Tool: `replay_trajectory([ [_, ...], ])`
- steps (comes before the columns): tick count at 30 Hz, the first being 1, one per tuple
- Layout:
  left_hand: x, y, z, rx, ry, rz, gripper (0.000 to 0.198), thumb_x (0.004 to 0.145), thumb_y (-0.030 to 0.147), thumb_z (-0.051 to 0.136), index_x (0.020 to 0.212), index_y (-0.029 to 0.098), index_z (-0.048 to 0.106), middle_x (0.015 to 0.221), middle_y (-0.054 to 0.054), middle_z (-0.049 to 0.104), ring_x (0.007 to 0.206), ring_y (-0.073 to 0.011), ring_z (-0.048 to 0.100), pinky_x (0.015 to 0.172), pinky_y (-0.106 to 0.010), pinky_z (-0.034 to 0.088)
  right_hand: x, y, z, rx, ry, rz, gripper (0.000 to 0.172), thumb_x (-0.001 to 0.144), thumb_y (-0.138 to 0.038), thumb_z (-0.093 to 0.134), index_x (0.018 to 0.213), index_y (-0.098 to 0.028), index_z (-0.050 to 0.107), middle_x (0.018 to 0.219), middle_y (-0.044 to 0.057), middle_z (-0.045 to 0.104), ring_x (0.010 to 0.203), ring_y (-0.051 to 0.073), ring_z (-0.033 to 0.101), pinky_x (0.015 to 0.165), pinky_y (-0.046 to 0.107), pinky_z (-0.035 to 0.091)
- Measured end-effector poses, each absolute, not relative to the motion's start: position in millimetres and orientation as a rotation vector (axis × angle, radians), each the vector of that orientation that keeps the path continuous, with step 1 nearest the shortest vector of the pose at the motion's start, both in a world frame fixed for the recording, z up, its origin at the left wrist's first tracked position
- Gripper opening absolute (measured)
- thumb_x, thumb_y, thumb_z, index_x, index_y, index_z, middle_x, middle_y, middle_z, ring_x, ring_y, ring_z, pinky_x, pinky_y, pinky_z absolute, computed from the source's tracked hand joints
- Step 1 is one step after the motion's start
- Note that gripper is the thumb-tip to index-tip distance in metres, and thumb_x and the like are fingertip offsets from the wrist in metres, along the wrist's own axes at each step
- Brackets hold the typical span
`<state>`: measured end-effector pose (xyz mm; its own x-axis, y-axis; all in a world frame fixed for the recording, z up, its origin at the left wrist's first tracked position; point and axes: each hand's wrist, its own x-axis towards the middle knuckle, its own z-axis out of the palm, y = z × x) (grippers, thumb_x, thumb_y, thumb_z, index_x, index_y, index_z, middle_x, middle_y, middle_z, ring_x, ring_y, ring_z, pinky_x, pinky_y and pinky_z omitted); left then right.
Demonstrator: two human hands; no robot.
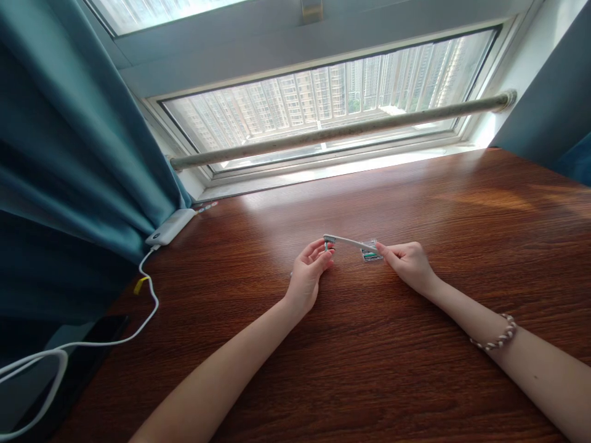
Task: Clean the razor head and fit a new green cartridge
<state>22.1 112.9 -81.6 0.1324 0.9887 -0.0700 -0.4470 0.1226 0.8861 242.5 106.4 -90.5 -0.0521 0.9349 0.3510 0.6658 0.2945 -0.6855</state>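
Observation:
My right hand is closed on the handle end of a white toothbrush, which points left with its dark bristles facing down. In my left hand, thumb and fingers pinch a small razor, mostly hidden by the fingers. Its dark and teal head shows just under the bristles; whether they touch it I cannot tell. Beyond the toothbrush, close to my right fingertips, a small clear plastic case with teal and dark parts lies on the table, partly covered by the brush handle.
The brown wood-grain table reaches to the window sill. A white power bank or adapter sits at the left with a white cable trailing off. Blue curtains hang on the left, and a metal bar crosses the window.

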Motion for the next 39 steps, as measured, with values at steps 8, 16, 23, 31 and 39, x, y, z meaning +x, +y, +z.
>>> replay_trajectory([
  [8,23.2,113.6,-84.8,0.807,0.886,1.242,0.026,0.064,0.023,0.07,0.088,0.015,0.064,0.094,-0.007,0.063,0.088,-0.0158,0.057,0.075,-0.026,0.043,240.8,104.5,-87.6,-1.405,-1.852,0.352,0.053,0.083,-0.043,0.043,0.04,-0.015,0.032,0.043,-0.003,0.025,0.042,0.007,0.025,0.047,0.024,0.019],
  [16,23.3,113.9,-82.7,0.773,0.889,1.235,0.025,0.064,0.023,0.071,0.086,0.014,0.065,0.092,-0.007,0.064,0.086,-0.0154,0.057,0.074,-0.026,0.043,240.6,104.9,-88.0,-1.449,-1.852,0.309,0.054,0.083,-0.045,0.043,0.039,-0.016,0.033,0.041,-0.003,0.025,0.042,0.007,0.025,0.047,0.024,0.019],
  [23,23.1,114.2,-84.2,0.784,0.891,1.231,0.023,0.065,0.022,0.07,0.085,0.014,0.065,0.091,-0.007,0.063,0.085,-0.0147,0.056,0.073,-0.025,0.044,239.8,104.9,-88.7,-1.43,-1.866,0.37,0.054,0.084,-0.045,0.041,0.039,-0.016,0.032,0.042,-0.004,0.024,0.042,0.007,0.025,0.047,0.024,0.018],
  [31,24.5,113.0,-81.1,0.796,0.915,1.217,0.025,0.062,0.022,0.072,0.086,0.014,0.066,0.095,-0.007,0.063,0.087,-0.0149,0.056,0.073,-0.025,0.043,241.8,103.2,-84.6,-1.403,-1.856,0.248,0.048,0.083,-0.043,0.045,0.045,-0.016,0.036,0.046,-0.004,0.032,0.045,0.008,0.03,0.05,0.023,0.023],
  [39,23.8,112.5,-81.5,0.782,0.9,1.218,0.027,0.062,0.023,0.072,0.086,0.015,0.066,0.094,-0.007,0.064,0.086,-0.0151,0.057,0.074,-0.025,0.043,241.0,102.8,-82.4,-1.408,-1.859,0.23,0.045,0.082,-0.044,0.047,0.047,-0.016,0.043,0.046,-0.003,0.036,0.045,0.008,0.034,0.05,0.023,0.024],
])
